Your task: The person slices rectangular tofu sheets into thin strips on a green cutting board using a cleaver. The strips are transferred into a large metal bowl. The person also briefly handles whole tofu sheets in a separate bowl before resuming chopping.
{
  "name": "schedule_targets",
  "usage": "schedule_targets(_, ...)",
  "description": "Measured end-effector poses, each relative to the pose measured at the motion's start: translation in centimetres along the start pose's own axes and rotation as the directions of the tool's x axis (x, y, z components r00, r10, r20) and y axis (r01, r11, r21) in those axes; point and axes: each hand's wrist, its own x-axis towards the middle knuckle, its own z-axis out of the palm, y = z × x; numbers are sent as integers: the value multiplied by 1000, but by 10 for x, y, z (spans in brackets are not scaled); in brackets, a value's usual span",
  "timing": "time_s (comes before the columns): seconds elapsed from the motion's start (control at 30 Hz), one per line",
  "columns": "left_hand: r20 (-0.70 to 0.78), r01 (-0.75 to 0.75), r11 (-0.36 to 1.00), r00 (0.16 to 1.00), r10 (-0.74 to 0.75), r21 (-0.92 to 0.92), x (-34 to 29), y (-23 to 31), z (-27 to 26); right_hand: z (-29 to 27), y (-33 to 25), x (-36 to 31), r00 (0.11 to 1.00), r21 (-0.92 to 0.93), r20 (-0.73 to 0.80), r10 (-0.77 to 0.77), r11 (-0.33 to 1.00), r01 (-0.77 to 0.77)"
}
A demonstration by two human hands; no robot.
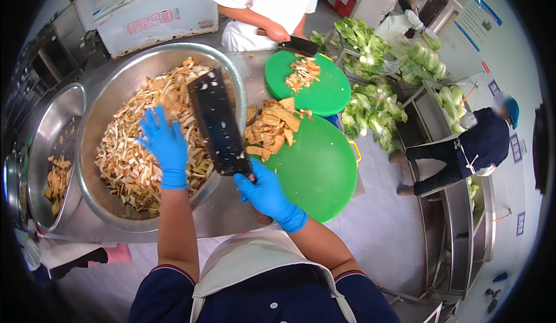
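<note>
My right hand (pixel 267 194), in a blue glove, is closed round the handle of a wide black cleaver (pixel 219 127). Small pale bits cling to its blade, which hangs over the right rim of a large steel bowl (pixel 87 175). Sliced tan strips, perhaps tofu (pixel 130 166), fill much of the bowl. My left hand (pixel 167 146), also gloved in blue, is over these strips with its fingers spread, holding nothing. Right of the cleaver, a pile of unsliced tan pieces (pixel 272 127) lies partly on a round green cutting board (pixel 315 169).
Across the steel table a co-worker's hand (pixel 279 33) holds another cleaver (pixel 299 46) over a second green board (pixel 310 94) with cut strips. A smaller steel bowl (pixel 78 100) stands at left. Leafy cabbages (pixel 373 109) are heaped at right, where a person (pixel 478 140) bends near metal sinks.
</note>
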Motion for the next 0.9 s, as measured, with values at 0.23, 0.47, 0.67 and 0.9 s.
schedule_targets(0.23, -7, 2, 602, 1000, -12, -799, -40, -1, -52, -111, 29, -18, 928, -278, -373, -16, 956, -96)
schedule_targets(0.47, 282, -228, 620, 738, 613, -751, -89, 129, 38, -217, 91, -65, 863, -461, -481, 152, 794, -397)
schedule_targets(0.67, 573, -466, 848, 635, 518, -251, -59, 197, 157, -233, 126, -99, 844, -435, -508, 173, 794, -425)
schedule_targets(0.9, 765, -654, 726, 352, 539, -211, -25, 223, 199, -241, 120, -103, 831, -341, -450, 328, 797, -499)
